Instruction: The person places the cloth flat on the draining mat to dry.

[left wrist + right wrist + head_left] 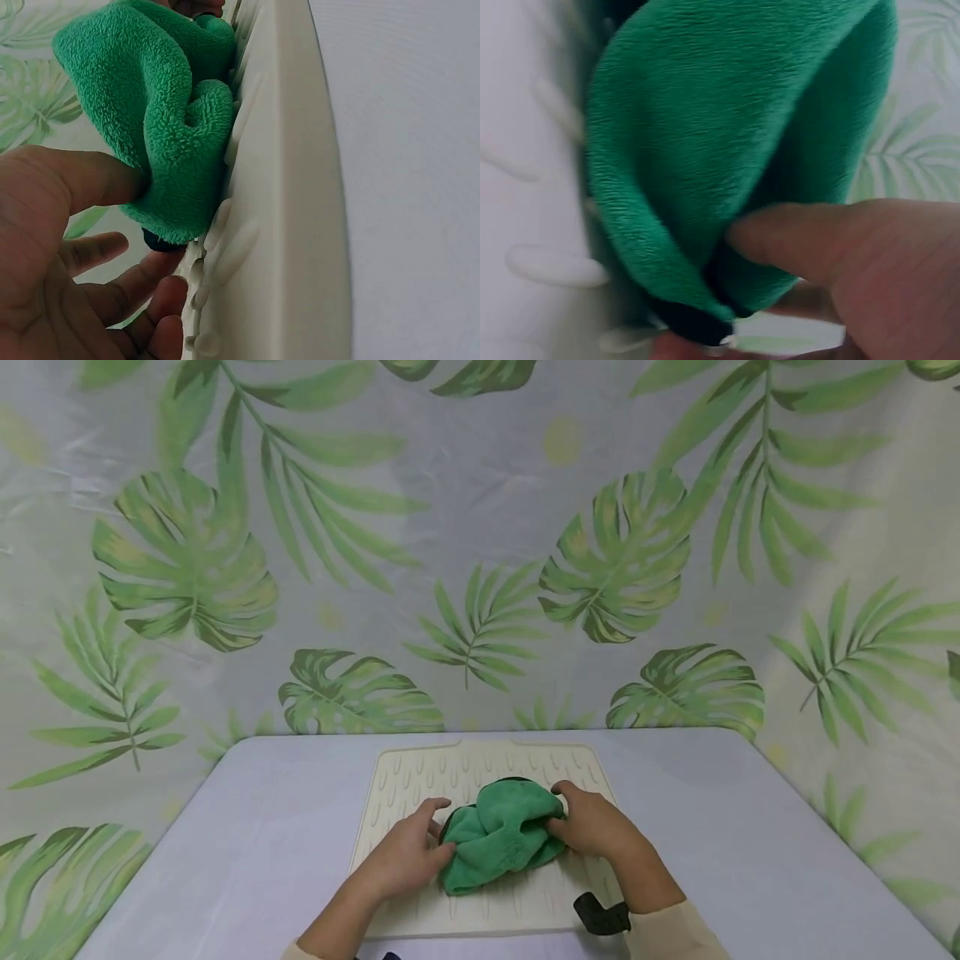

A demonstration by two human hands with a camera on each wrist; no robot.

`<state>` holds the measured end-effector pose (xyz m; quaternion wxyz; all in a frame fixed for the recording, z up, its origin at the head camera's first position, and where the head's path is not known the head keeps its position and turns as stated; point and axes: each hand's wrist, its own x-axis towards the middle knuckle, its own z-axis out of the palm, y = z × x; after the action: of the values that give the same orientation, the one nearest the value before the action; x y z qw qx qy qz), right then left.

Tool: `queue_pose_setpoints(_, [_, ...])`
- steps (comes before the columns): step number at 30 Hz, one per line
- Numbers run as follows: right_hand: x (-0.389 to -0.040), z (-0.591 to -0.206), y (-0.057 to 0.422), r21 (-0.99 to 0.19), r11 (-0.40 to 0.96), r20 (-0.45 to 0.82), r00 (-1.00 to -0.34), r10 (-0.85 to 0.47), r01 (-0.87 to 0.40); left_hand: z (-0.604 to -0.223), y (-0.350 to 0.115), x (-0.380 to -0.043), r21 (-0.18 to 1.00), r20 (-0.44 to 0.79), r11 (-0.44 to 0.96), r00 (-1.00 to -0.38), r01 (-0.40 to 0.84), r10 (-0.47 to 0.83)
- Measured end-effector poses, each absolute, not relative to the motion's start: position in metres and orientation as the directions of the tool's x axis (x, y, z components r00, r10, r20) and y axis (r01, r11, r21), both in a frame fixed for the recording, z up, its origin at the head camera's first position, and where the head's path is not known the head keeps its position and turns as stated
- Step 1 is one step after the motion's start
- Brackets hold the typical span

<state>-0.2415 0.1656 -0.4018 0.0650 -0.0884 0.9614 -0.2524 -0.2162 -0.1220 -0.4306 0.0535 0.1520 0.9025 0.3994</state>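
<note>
A crumpled green terry cloth (510,835) with a dark edging lies bunched on a cream ridged mat (412,768). At its left end, my left hand (408,856) pinches the cloth. The left wrist view has that thumb (105,180) pressed on the green pile and a fingertip at the dark edge below. My right hand (596,822) grips the opposite end. In the right wrist view its thumb (780,232) is tucked into a fold, with the other fingers partly hidden beneath the cloth.
The mat lies on a white table (285,827). Behind the table hangs a leaf-patterned curtain (480,527). A black strap piece (600,914) sits at my right wrist, by the beige sleeve (675,935).
</note>
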Motion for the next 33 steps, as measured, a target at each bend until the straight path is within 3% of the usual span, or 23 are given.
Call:
queue_pose_setpoints(5, [-0.239, -0.395, 0.168, -0.528, 0.841, -0.156, -0.959, -0.235, -0.121, -0.428, -0.121, -0.214, 0.737, -0.001, 0.643, -0.952, 0.206, 0.306])
queue_pose_setpoints(16, [-0.243, -0.397, 0.164, -0.73, 0.64, -0.009, -0.934, -0.357, -0.238, -0.429, -0.121, -0.216, 0.716, 0.065, 0.645, -0.945, 0.267, 0.319])
queue_pose_setpoints(25, [-0.244, -0.402, 0.157, -0.705, 0.654, 0.059, -0.941, -0.332, -0.275, -0.429, -0.122, -0.217, 0.715, 0.096, 0.643, -0.949, 0.275, 0.3])
queue_pose_setpoints(33, [-0.243, -0.403, 0.153, -0.715, 0.66, -0.022, -0.936, -0.351, -0.231, -0.429, -0.122, -0.218, 0.715, 0.091, 0.646, -0.951, 0.269, 0.294])
